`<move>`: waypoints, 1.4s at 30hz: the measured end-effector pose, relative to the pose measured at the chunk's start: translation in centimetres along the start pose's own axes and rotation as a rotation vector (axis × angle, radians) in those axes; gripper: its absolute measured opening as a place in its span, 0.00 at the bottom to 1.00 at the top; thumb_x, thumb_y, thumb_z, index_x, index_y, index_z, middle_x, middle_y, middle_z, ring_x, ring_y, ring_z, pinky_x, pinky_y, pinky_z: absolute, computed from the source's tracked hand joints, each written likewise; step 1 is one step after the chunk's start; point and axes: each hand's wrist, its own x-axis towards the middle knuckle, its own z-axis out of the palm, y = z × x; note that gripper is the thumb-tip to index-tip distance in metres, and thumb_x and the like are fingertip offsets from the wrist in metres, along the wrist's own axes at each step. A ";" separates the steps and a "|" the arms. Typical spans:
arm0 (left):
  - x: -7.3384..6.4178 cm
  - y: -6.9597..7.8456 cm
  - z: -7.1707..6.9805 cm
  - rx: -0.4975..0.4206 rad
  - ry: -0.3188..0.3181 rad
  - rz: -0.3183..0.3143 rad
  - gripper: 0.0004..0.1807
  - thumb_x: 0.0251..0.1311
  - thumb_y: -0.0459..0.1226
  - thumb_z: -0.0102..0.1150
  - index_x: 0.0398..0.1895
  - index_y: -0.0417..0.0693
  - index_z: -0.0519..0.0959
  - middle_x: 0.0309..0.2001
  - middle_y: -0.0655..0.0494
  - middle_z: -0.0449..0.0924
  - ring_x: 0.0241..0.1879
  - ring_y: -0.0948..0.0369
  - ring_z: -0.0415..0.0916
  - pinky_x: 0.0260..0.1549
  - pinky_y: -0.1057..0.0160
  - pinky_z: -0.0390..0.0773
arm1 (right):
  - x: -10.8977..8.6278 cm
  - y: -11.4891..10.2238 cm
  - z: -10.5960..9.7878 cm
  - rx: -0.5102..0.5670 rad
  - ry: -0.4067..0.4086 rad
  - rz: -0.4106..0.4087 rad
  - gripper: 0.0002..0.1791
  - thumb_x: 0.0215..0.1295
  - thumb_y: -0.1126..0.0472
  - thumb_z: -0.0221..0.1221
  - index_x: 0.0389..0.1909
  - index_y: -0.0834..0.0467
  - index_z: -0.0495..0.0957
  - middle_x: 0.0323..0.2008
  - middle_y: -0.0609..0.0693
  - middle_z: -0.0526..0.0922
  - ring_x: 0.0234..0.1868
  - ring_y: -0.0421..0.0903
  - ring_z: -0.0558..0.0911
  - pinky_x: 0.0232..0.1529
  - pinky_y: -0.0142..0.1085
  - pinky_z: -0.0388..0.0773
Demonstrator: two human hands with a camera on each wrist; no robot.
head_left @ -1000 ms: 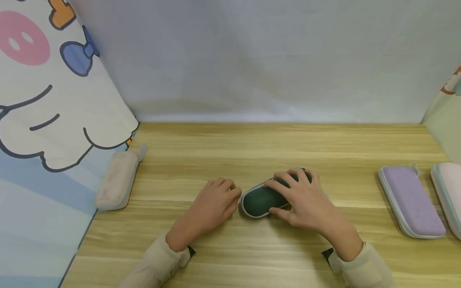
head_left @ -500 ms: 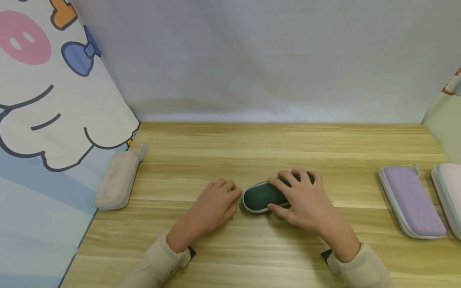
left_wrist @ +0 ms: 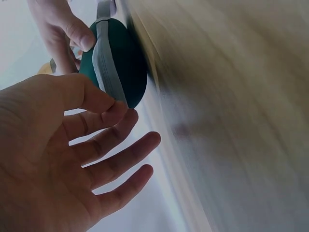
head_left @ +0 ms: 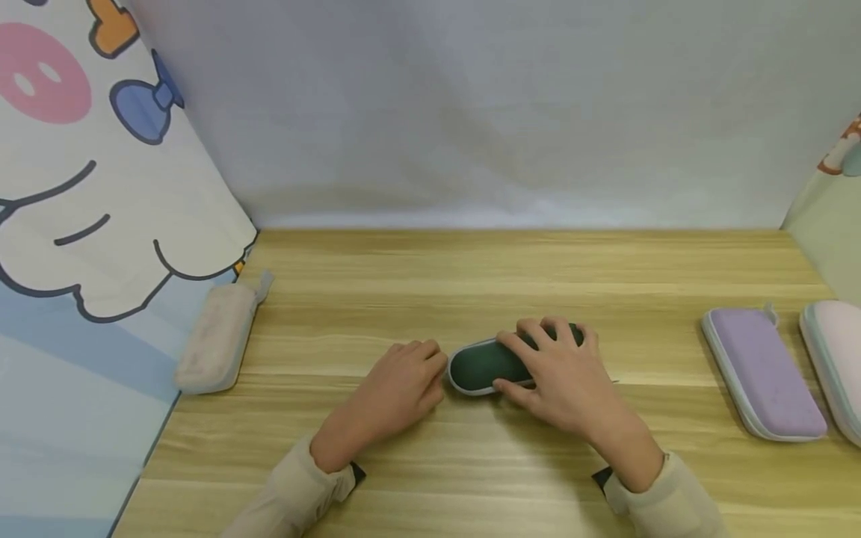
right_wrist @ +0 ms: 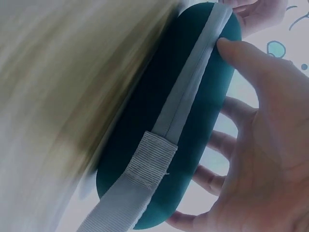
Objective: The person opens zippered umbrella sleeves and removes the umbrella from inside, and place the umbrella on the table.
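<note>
A dark green hard zip case (head_left: 480,366) with a grey zipper band lies on the table between my hands. My right hand (head_left: 568,373) spans its right half from above, thumb on the near side and fingers over the far side. At the case's left end is my left hand (head_left: 403,381). In the left wrist view, its thumb and forefinger pinch at the end of the zipper band (left_wrist: 108,67); the small zipper pull between them is hidden by the fingertips. The right wrist view shows the zipper band closed along that side, and a grey strap (right_wrist: 118,205) at the right end.
A beige zip case (head_left: 218,336) lies at the table's left edge. On the right are a lilac zip case (head_left: 767,373) and a pale pink one (head_left: 837,359), cut off by the frame. A grey cloth wall (head_left: 511,112) stands behind the wooden table (head_left: 403,269).
The green case has turned slightly under my right hand, its left end shifting away from me, so it lies more level. My left hand has stayed nearly still at that end.
</note>
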 end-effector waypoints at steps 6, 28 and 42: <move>-0.1 -0.1 0.0 0.001 -0.006 -0.009 0.07 0.65 0.36 0.61 0.31 0.52 0.73 0.35 0.59 0.73 0.32 0.61 0.69 0.41 0.55 0.76 | 0.2 -0.4 0.1 -0.017 -0.008 0.023 0.34 0.67 0.31 0.63 0.69 0.43 0.76 0.65 0.52 0.78 0.66 0.63 0.73 0.60 0.72 0.66; -0.3 1.7 -0.3 0.166 -0.015 0.067 0.05 0.63 0.38 0.62 0.39 0.48 0.82 0.42 0.54 0.78 0.41 0.55 0.79 0.54 0.49 0.79 | -0.1 -1.3 -0.1 -0.037 -0.026 0.075 0.35 0.68 0.32 0.63 0.69 0.45 0.75 0.64 0.55 0.78 0.66 0.64 0.72 0.59 0.75 0.66; -0.4 2.5 -0.2 0.154 -0.032 0.057 0.02 0.65 0.38 0.63 0.37 0.50 0.82 0.37 0.58 0.72 0.39 0.57 0.79 0.56 0.49 0.79 | -0.2 -2.4 0.6 -0.057 0.049 0.145 0.37 0.64 0.31 0.65 0.67 0.48 0.78 0.60 0.57 0.80 0.62 0.63 0.73 0.55 0.73 0.69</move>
